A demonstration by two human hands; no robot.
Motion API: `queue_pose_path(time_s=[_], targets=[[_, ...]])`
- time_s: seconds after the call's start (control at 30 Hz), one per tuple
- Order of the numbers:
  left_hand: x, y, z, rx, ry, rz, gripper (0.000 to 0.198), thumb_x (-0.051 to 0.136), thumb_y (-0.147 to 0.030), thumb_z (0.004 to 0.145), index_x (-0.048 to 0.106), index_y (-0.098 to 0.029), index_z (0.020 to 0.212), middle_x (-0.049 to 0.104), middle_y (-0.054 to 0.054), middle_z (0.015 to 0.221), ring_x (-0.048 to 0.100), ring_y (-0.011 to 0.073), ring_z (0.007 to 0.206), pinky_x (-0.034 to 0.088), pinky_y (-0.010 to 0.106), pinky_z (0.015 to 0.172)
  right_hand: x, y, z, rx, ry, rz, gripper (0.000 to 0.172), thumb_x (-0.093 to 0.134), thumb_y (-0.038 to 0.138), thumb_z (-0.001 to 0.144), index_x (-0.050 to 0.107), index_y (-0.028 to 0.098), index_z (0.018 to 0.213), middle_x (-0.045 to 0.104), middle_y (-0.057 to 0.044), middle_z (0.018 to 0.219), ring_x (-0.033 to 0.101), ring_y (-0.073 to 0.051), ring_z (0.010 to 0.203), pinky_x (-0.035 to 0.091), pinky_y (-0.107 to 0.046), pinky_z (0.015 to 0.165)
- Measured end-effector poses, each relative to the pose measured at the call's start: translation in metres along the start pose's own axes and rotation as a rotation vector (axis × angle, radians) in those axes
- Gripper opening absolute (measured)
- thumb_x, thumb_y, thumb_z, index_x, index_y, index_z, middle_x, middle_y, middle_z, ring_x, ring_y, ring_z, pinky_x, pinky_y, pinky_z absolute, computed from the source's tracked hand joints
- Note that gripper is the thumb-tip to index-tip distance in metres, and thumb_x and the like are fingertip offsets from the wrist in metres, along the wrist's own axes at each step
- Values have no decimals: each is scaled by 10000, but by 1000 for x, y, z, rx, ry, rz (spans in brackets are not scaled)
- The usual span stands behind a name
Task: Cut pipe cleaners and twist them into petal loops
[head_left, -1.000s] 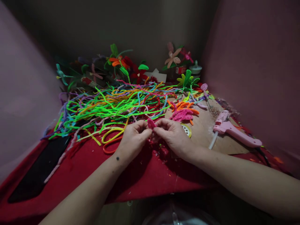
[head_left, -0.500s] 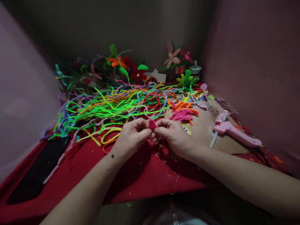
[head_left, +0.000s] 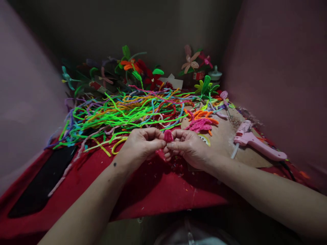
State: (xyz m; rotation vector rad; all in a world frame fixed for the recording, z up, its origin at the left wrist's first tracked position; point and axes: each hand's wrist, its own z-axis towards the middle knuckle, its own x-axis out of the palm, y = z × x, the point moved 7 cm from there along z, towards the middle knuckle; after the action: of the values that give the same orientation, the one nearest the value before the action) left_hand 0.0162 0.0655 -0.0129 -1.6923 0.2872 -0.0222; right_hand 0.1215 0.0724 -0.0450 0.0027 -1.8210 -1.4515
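Between my two hands is a small dark-pink pipe cleaner petal (head_left: 168, 136), its rounded top standing above the fingertips. My left hand (head_left: 143, 144) pinches it from the left with thumb and forefinger. From the other side my right hand (head_left: 187, 144) grips it, fingers curled; the petal's lower end is hidden. Just beyond the right hand lies a heap of finished pink petals (head_left: 200, 125), with orange pipe cleaner pieces (head_left: 204, 115) behind it. Partly covered by the left hand is a pair of yellow-handled scissors (head_left: 116, 146).
Many loose pipe cleaners (head_left: 122, 112) spread across the red cloth (head_left: 166, 197). A pink glue gun (head_left: 255, 143) rests on a cardboard sheet (head_left: 219, 132) at right. At left lies a flat black object (head_left: 43, 183). Pipe cleaner flowers (head_left: 190, 63) stand along the back wall.
Both hands still hold the pink petal, which now shows a broader face between the fingertips. My left hand and forearm have shifted slightly left, covering more of the scissors. The view has moved a little.
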Motion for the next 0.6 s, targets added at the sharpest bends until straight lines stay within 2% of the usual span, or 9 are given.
queue_pose_path(time_s=[0.13,0.3,0.47,0.6], targets=[[0,4,0,-34,54,-61,88,659,-217,678,608,-153,710,598,-1,555,531,102,461,346,206,441,3,-3,0,39,45,10,256,752,169,638,528,144,758,672,-11,638,647,-134,552,548,-277,564],[0,5,0,-31,87,-49,74,648,-215,698,600,-162,717,582,-18,519,476,78,409,286,186,402,4,-5,0,32,79,14,242,740,169,662,522,148,767,677,-11,649,655,-136,577,545,-278,581],[3,-1,-2,7,76,22,33,625,-179,714,609,-153,725,623,-3,570,556,102,500,388,199,483,2,-6,1,47,59,-20,274,760,199,648,510,149,751,669,-12,636,639,-134,554,541,-281,563],[2,-7,-2,67,50,63,14,634,-156,703,624,-148,706,619,-13,568,546,86,501,386,174,476,1,-6,0,54,37,-47,293,765,218,641,502,151,751,663,-14,629,632,-131,548,535,-278,563]])
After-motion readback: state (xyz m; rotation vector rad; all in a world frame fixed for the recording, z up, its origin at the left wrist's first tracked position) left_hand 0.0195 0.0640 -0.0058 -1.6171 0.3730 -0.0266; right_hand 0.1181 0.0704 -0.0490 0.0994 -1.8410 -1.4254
